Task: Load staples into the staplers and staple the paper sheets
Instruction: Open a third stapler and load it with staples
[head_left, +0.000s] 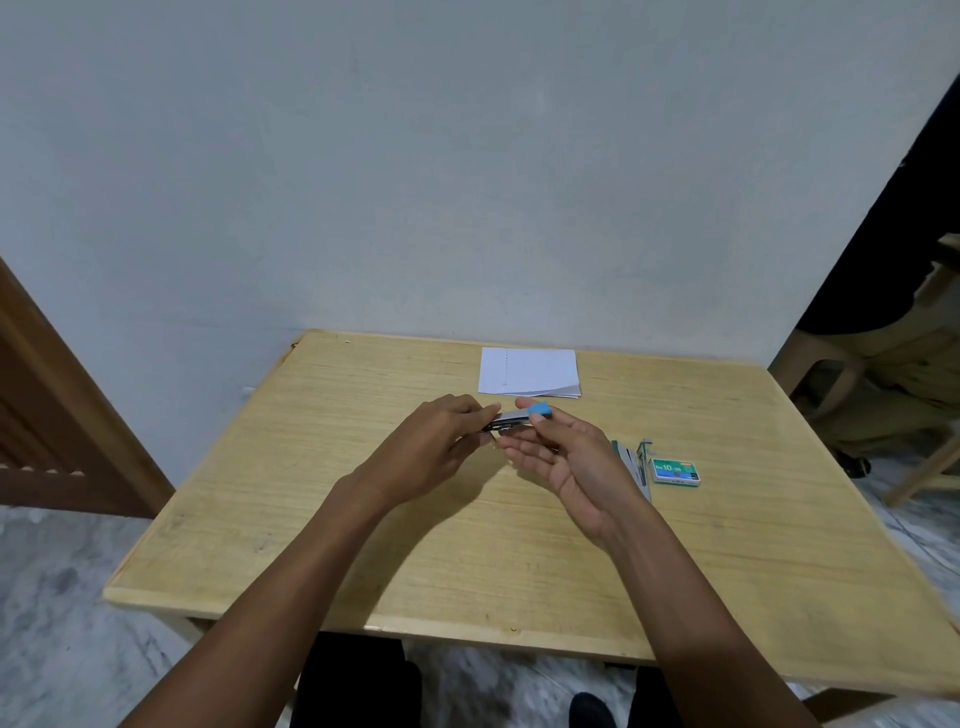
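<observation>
Above the middle of the wooden table (311, 545) I hold a small stapler (517, 418) with a metal body and a blue end cap between both hands. My left hand (431, 447) pinches its left, metal end. My right hand (566, 452) grips the blue end with thumb and fingers, palm turned up. A stack of white paper sheets (527, 371) lies flat near the table's far edge, beyond the hands. A green staple box (675, 471) lies to the right. Beside it a second, dark green stapler (636, 462) is partly hidden behind my right hand.
A pale wall stands right behind the table's far edge. A brown wooden door (57, 415) is at the left. At the right another person sits on a plastic chair (821, 374), close to the table's corner. My feet show below the near edge.
</observation>
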